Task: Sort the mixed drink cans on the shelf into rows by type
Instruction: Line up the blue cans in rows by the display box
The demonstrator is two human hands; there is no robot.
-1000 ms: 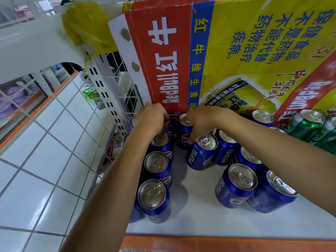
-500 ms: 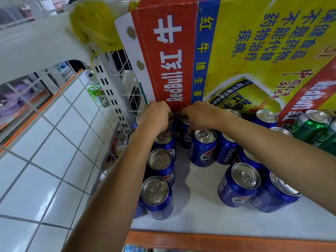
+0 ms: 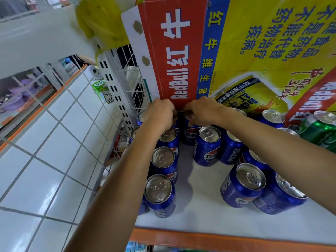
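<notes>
The Pepsi cans point(image 3: 207, 149) stand on the white shelf point(image 3: 200, 217), most of them upright, in a loose row down its left edge and a cluster toward the right. At the back edge, against the Red Bull carton point(image 3: 174, 57), the right hand point(image 3: 203, 110) curls its fingers point(image 3: 190, 122) over the rim of the rear Pepsi can point(image 3: 189, 136), pinching its top. Just beside it the left hand point(image 3: 160, 114) reaches to the back of the left row, fingers bent down over a can that the hand hides, so whether they grip it cannot be told. In front of that hand the left row runs toward the front edge: one can point(image 3: 170, 140) partly under the wrist, a second can point(image 3: 163, 161) and a front can point(image 3: 159, 194), each touching the next. Near the front right, two cans point(image 3: 248, 185) lean against each other, the right one tilted. Green cans point(image 3: 321, 130) lie tilted at the right edge, beside another upright Pepsi can point(image 3: 272, 119) at the back. The shelf's front edge carries an orange strip point(image 3: 218, 240). A white wire side panel point(image 3: 131, 73) closes the left edge, with a yellow bag point(image 3: 101, 20) above it and a white tiled floor point(image 3: 45, 160) beyond.
</notes>
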